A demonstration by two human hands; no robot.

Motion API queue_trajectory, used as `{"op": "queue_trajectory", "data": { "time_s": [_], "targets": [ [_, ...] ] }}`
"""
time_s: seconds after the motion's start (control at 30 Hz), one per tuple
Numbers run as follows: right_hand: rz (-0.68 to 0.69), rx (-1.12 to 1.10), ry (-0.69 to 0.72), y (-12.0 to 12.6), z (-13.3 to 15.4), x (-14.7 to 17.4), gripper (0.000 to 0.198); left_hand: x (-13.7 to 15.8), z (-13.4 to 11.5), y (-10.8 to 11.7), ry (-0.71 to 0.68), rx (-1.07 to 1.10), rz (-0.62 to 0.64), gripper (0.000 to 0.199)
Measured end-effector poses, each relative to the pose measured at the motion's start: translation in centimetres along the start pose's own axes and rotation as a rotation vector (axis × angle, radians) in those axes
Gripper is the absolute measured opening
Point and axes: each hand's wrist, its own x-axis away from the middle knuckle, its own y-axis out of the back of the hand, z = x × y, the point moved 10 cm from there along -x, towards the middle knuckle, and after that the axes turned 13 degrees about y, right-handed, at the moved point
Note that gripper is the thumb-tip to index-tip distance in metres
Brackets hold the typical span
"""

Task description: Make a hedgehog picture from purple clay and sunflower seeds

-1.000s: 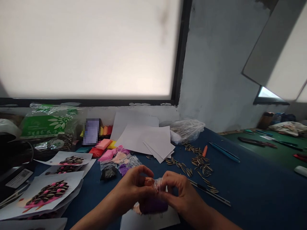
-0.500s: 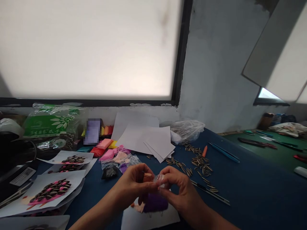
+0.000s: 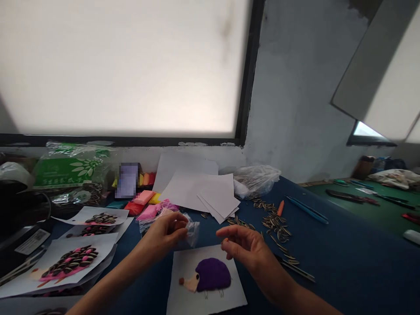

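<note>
My left hand (image 3: 167,231) is over the pile of small bags, fingers curled on a clear plastic bag (image 3: 193,234); its contents are hidden. My right hand (image 3: 244,249) hovers above the right edge of a white card, thumb and fingertip together on a small brown bit of clay (image 3: 224,241). The white card (image 3: 183,304) lies on the blue table below. On it is a hedgehog shape with a purple clay body (image 3: 214,274), a pale peach face (image 3: 190,283), a black eye and a brown nose. Two pairs of short legs are drawn under the body.
Finished hedgehog pictures (image 3: 72,262) are stacked at left. Coloured clay packets (image 3: 144,197) and white paper (image 3: 187,188) lie behind. Sunflower seeds (image 3: 275,225), an orange stick (image 3: 280,208), blue tweezers (image 3: 308,210) and metal tweezers (image 3: 300,271) are at right.
My hands have moved apart from the small plastic bag they both held. The left went with the bag to the pile, the right stayed near the card, and the hedgehog is uncovered.
</note>
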Motion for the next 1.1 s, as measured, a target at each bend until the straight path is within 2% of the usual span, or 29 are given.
{"op": "queue_trajectory", "data": {
  "time_s": [0.13, 0.27, 0.33, 0.4, 0.43, 0.47, 0.53, 0.67, 0.73, 0.8, 0.9, 1.1],
  "targets": [
    [0.036, -0.011, 0.009, -0.5, 0.4, 0.3, 0.008, 0.4, 0.2, 2.1, -0.044, -0.397, -0.243, 0.020],
    [0.103, 0.030, -0.010, -1.0, 0.2, 0.4, 0.009, 1.1, -0.8, 2.1, -0.030, -0.785, -0.339, 0.031],
    [0.134, 0.055, -0.049, -1.1, -0.3, 0.4, 0.009, 1.7, -2.1, 1.9, -0.045, -0.840, -0.371, 0.038],
    [0.145, 0.053, -0.070, -1.2, -0.6, 0.5, 0.015, 2.8, -4.5, 1.5, -0.158, -0.758, -0.410, 0.039],
    [0.142, 0.044, -0.071, -1.1, -0.7, 0.4, 0.017, 3.3, -5.4, 1.0, -0.203, -0.668, -0.386, 0.037],
    [0.134, 0.035, -0.061, -1.1, -0.6, 0.4, 0.020, 3.6, -5.8, 0.2, -0.208, -0.554, -0.306, 0.035],
    [0.112, 0.030, 0.009, -0.9, -0.1, 0.2, 0.022, 3.8, -5.3, -1.9, -0.101, -0.296, -0.099, 0.030],
    [0.087, 0.122, 0.157, -0.6, 1.3, 0.2, 0.019, 4.6, -4.4, -6.5, 0.073, 0.090, 0.287, 0.041],
    [0.084, 0.170, 0.162, -0.6, 1.3, 0.4, 0.023, 4.8, -4.2, -7.5, 0.120, 0.208, 0.385, 0.047],
    [0.080, 0.180, 0.127, -0.6, 0.9, 0.6, 0.039, 4.9, -4.1, -7.8, 0.145, 0.265, 0.409, 0.045],
    [0.097, 0.131, 0.027, -0.8, -0.1, 0.8, 0.057, 4.8, -4.1, -7.5, 0.157, 0.280, 0.379, 0.036],
    [0.138, -0.040, -0.075, -1.4, -0.8, 0.9, 0.055, 3.8, -3.6, -5.7, 0.158, 0.378, 0.246, 0.036]
  ]
}}
